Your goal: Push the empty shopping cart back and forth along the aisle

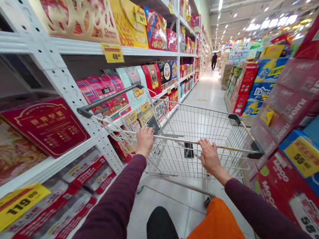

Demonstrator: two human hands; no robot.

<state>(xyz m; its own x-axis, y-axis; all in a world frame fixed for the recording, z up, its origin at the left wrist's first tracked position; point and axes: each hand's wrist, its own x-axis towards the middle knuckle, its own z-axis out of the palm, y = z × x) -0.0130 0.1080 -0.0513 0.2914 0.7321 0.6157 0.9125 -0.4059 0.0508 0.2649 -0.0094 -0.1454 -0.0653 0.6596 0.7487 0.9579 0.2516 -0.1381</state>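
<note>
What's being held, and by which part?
A wire shopping cart, held by its rear push bar: the left hand and right hand sit apart on the bar, fingers over it.

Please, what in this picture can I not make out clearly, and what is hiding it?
Head view, the palms of the left hand and right hand on the cart handle: the backs of the hands hide them.
Head view, the dark object in the wire cart basket at: the mesh and handle hide its kind.
Head view, the far person: too small to see what they carry.
Head view, the red packs: cut off by the bottom edge.
</note>
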